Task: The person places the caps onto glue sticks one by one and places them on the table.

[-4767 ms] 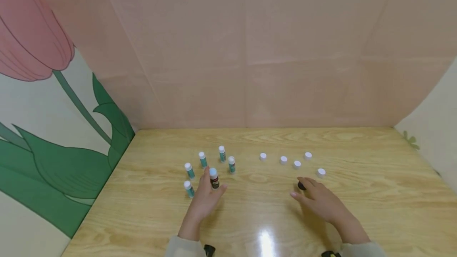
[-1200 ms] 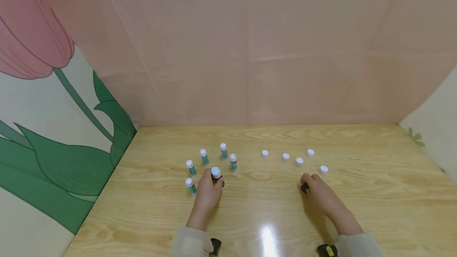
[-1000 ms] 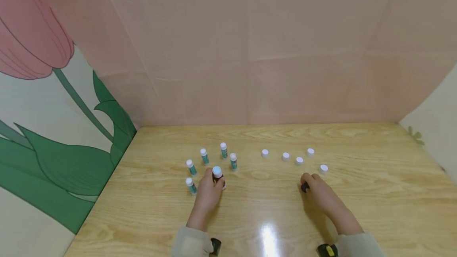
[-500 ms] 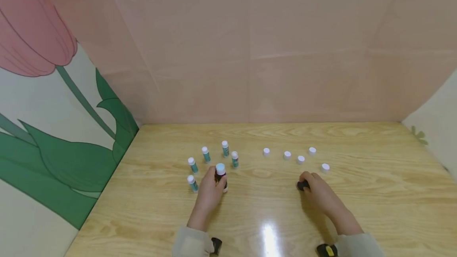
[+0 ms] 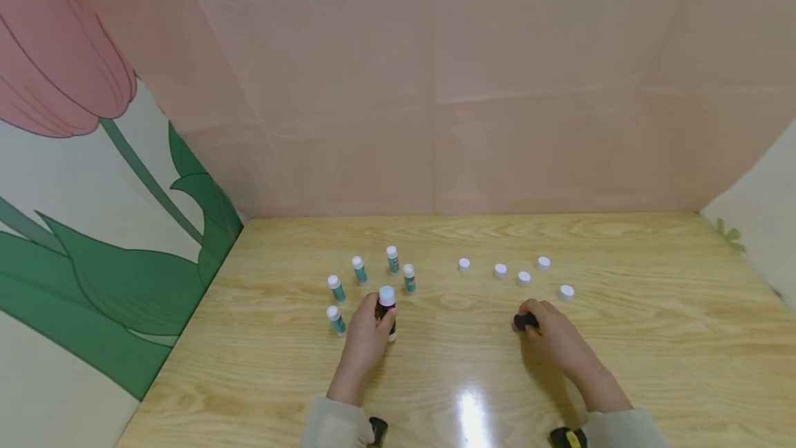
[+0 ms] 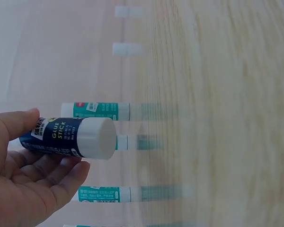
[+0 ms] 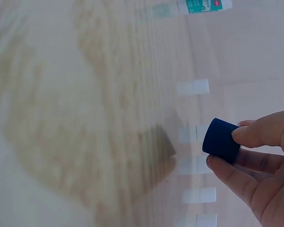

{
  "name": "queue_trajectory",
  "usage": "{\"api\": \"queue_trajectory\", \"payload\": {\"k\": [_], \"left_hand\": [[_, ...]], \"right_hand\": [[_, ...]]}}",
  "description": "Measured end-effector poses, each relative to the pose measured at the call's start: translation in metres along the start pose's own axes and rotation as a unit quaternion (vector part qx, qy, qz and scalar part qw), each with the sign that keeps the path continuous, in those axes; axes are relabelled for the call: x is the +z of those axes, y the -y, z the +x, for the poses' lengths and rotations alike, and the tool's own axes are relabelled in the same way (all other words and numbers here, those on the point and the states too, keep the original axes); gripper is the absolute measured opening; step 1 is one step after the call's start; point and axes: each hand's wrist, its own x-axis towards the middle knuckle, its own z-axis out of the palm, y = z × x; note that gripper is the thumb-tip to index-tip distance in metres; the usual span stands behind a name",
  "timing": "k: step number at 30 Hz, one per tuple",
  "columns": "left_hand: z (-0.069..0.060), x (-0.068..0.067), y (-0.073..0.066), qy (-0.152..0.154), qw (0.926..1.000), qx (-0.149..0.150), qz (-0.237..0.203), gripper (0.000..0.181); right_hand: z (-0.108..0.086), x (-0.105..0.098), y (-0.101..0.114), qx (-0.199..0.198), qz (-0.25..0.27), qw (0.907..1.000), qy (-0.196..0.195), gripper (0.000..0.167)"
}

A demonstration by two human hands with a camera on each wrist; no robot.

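My left hand (image 5: 365, 332) holds a dark navy glue stick (image 6: 57, 135) with a white base; in the head view it is upright and its pale top shows. It seems slightly raised off the table. Behind and left of it stand several smaller teal glue sticks (image 5: 359, 271) with white tops. At the right, my right hand (image 5: 555, 330) pinches a dark blue cap (image 7: 221, 140) between thumb and fingers, tilted just above the table. Several small white caps (image 5: 500, 271) lie beyond that hand.
The wood-grain table (image 5: 460, 358) ends at a pink-beige backdrop (image 5: 429, 88). A wall with a tulip picture (image 5: 68, 61) borders the left side, and a pale wall (image 5: 761, 185) the right. Dark wrist straps (image 5: 567, 437) show near the bottom edge.
Earlier both hands were spread around the navy glue stick and the dark cap. They have since gripped them; the glue stick has shifted right and nearer, while the cap has tilted and moved slightly left.
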Motion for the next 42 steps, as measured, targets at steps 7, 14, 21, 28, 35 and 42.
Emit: {"api": "queue_trajectory", "payload": {"k": [7, 14, 21, 28, 35, 42], "left_hand": [[0.000, 0.002, 0.000, 0.007, 0.9999, -0.012, 0.003, 0.032], [-0.002, 0.004, 0.001, 0.002, 0.9999, -0.008, 0.015, 0.028], [-0.004, 0.004, 0.002, -0.005, 0.9991, 0.022, 0.035, 0.028], [-0.006, 0.004, 0.002, 0.011, 0.9982, 0.040, 0.043, 0.029], [-0.007, 0.004, 0.001, 0.010, 0.9992, 0.029, 0.026, 0.030], [-0.007, 0.005, -0.001, 0.004, 0.9994, 0.026, 0.021, 0.029]], "right_hand": [[-0.002, 0.005, -0.002, -0.015, 0.011, 0.9992, -0.036, 0.024], [0.000, 0.002, 0.004, 0.009, 0.030, 0.9992, -0.023, 0.025], [0.000, 0.005, 0.005, 0.013, 0.055, 0.9982, -0.022, 0.025], [0.002, 0.005, 0.010, 0.009, 0.071, 0.9969, -0.033, 0.025], [0.003, 0.003, 0.015, 0.011, 0.067, 0.9971, -0.033, 0.026], [0.002, 0.003, 0.018, 0.011, 0.079, 0.9957, -0.046, 0.025]]}}
